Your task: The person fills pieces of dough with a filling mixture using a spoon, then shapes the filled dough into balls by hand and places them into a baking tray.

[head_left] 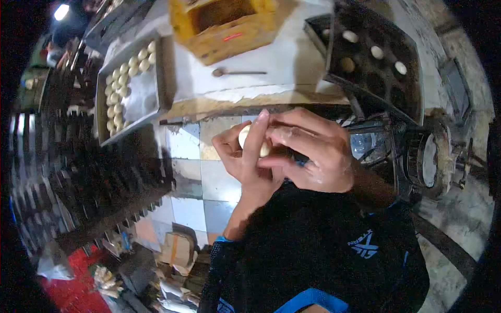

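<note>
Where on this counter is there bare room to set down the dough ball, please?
The white counter is bare between the yellow box and the mould pan, and around the spoon. The tray is bare on its right half; dough pieces crowd its left edge. The left hand and right hand hold the dough ball.

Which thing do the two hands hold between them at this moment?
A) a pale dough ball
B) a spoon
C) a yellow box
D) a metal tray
A: the left hand and the right hand close together around a pale dough ball, while the spoon lies untouched on the table.
</note>
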`<state>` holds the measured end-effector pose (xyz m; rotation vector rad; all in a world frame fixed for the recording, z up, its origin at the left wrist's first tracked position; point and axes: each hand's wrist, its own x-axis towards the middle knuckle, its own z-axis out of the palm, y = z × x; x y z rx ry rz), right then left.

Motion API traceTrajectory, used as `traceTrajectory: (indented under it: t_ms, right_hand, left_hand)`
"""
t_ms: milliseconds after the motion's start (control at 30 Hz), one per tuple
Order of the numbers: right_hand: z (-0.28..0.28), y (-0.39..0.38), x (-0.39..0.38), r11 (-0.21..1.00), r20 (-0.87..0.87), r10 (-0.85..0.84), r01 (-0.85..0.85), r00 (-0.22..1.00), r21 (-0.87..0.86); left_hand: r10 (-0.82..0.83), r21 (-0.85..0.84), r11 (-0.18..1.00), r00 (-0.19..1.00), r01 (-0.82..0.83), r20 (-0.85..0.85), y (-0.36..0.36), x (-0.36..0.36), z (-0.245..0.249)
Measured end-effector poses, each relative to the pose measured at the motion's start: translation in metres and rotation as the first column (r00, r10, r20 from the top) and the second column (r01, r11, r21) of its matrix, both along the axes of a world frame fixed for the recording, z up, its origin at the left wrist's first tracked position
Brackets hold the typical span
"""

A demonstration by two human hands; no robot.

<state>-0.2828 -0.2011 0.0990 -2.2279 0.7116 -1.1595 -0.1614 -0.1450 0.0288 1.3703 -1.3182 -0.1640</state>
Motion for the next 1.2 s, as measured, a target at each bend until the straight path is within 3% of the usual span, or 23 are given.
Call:
traceTrajectory:
  t_ms: [100,133,233,267,300,367,433,467,567,633,667,700,767,833,867,933,967,1000,1033,1067,1133,1167,1200]
  right_hand:
    - [-0.005,-0.034,-0.064,0.992,0.058,-0.018,0.025,0.998,-0.125]
    - [-0.002,-0.042,-0.083,0.989,0.079,-0.003,0.014,0.997,-0.145]
    - [0.018,-0.063,-0.134,0.993,0.132,-0.090,0.079,0.987,0.087]
    - [0.020,-0.063,-0.146,0.966,0.169,-0.122,0.079,0.978,0.245]
    - [0.022,-0.064,-0.158,0.915,0.209,-0.169,0.075,0.963,0.395]
    - [0.004,-0.065,-0.178,0.812,0.401,-0.095,-0.162,0.911,0.561]
    - [-0.002,-0.069,-0.191,0.964,0.373,-0.057,-0.046,0.926,0.262]
    - [-0.004,-0.071,-0.198,0.994,0.362,-0.063,0.028,0.930,0.101]
    - [-0.002,-0.063,-0.211,0.972,0.253,-0.207,0.228,0.945,-0.055]
    - [-0.013,-0.073,-0.228,0.955,0.340,-0.138,0.216,0.930,-0.205]
    - [-0.016,-0.076,-0.238,0.979,0.354,-0.116,0.168,0.928,-0.120]
    - [-0.024,-0.078,-0.240,0.996,0.416,-0.080,0.090,0.906,-0.004]
    - [-0.040,-0.081,-0.245,0.975,0.567,-0.055,-0.077,0.822,0.206]
    - [-0.041,-0.080,-0.272,0.913,0.193,-0.141,0.052,0.971,0.403]
    - [-0.053,-0.085,-0.282,0.964,0.205,-0.080,0.023,0.976,0.264]
    - [-0.050,-0.085,-0.289,0.936,-0.033,-0.275,0.275,0.961,0.220]
    - [-0.045,-0.084,-0.292,0.903,-0.152,-0.371,0.394,0.916,0.170]
    - [-0.037,-0.084,-0.297,0.919,-0.250,-0.335,0.374,0.908,0.128]
    - [-0.039,-0.086,-0.294,0.946,-0.237,-0.295,0.318,0.926,0.065]
    - [-0.042,-0.088,-0.286,0.966,-0.228,-0.250,0.258,0.941,0.007]
    - [-0.062,-0.090,-0.282,0.991,-0.301,-0.126,0.105,0.945,-0.086]
    - [-0.070,-0.089,-0.283,0.992,-0.282,-0.124,0.122,0.951,-0.023]
    - [-0.076,-0.090,-0.285,0.990,-0.262,-0.121,0.135,0.958,0.036]
  left_hand:
    - [-0.206,-0.149,0.977,0.844,0.151,-0.495,-0.037,-0.069,0.012]
    - [-0.346,-0.186,0.938,0.745,0.294,-0.570,-0.047,-0.082,0.013]
    - [-0.616,-0.350,0.717,0.312,0.602,-0.724,-0.070,-0.106,0.015]
    - [-0.621,-0.389,0.742,0.338,0.546,-0.707,-0.075,-0.125,0.015]
    - [-0.596,-0.328,0.777,0.459,0.537,-0.660,-0.080,-0.132,0.014]
    - [-0.659,-0.307,0.750,0.619,0.586,-0.427,-0.100,-0.141,0.016]
    - [-0.608,-0.286,0.792,0.735,0.539,-0.299,-0.114,-0.160,0.030]
    - [-0.546,-0.324,0.832,0.767,0.450,-0.336,-0.119,-0.173,0.030]
    - [-0.439,-0.293,0.894,0.789,0.338,-0.430,-0.126,-0.203,0.038]
    - [-0.573,-0.296,0.819,0.717,0.491,-0.396,-0.135,-0.216,0.042]
    - [-0.562,-0.206,0.804,0.597,0.558,-0.572,-0.134,-0.228,0.045]
    - [-0.688,-0.258,0.692,0.506,0.675,-0.521,-0.144,-0.229,0.036]
    - [-0.789,-0.237,0.611,0.557,0.755,-0.261,-0.166,-0.230,0.022]
    - [-0.758,-0.219,0.652,0.610,0.726,-0.231,-0.174,-0.239,0.012]
    - [-0.516,0.110,0.784,0.741,0.610,-0.430,-0.160,-0.240,0.020]
    - [-0.452,0.379,0.815,0.890,0.438,-0.056,-0.164,-0.240,0.003]
    - [-0.429,0.479,0.818,0.892,0.319,0.139,-0.167,-0.241,-0.013]
    - [-0.472,0.481,0.698,0.846,0.531,-0.249,-0.160,-0.246,-0.037]
    - [-0.374,0.361,0.606,0.655,0.709,-0.656,-0.154,-0.250,-0.061]
    - [-0.187,0.244,0.581,0.419,0.777,-0.889,-0.147,-0.255,-0.085]
    - [-0.368,0.335,0.532,0.569,0.778,-0.736,-0.142,-0.265,-0.096]
    - [-0.453,0.376,0.523,0.623,0.765,-0.638,-0.139,-0.270,-0.101]
    - [-0.428,0.334,0.484,0.552,0.809,-0.716,-0.139,-0.273,-0.097]
